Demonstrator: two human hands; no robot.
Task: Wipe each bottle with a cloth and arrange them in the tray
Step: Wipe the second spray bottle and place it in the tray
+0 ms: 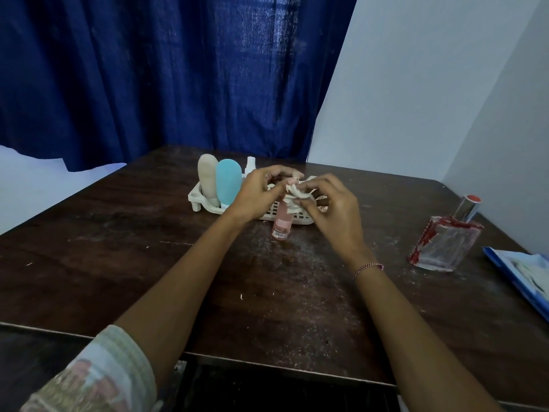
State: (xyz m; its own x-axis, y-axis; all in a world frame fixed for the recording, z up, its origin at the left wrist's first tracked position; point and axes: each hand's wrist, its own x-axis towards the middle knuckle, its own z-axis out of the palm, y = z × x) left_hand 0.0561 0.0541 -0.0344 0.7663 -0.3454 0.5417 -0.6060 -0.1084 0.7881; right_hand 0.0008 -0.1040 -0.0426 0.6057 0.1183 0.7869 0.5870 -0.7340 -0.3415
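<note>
Pink bottle [281,224] gripped left hand [255,197], cloth [294,196] pinched right hand [332,212]; three bottles [228,181] in tray [202,200]

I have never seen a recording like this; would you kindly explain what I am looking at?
There is no machine: one camera, worn on a person's head, looks down at their bare hands. The left hand grips a pink bottle near its top, and the right hand pinches a white cloth against it. Behind, a white tray on the dark table holds a beige bottle, a blue bottle and a white spray bottle. A glass bottle stands at the right.
</note>
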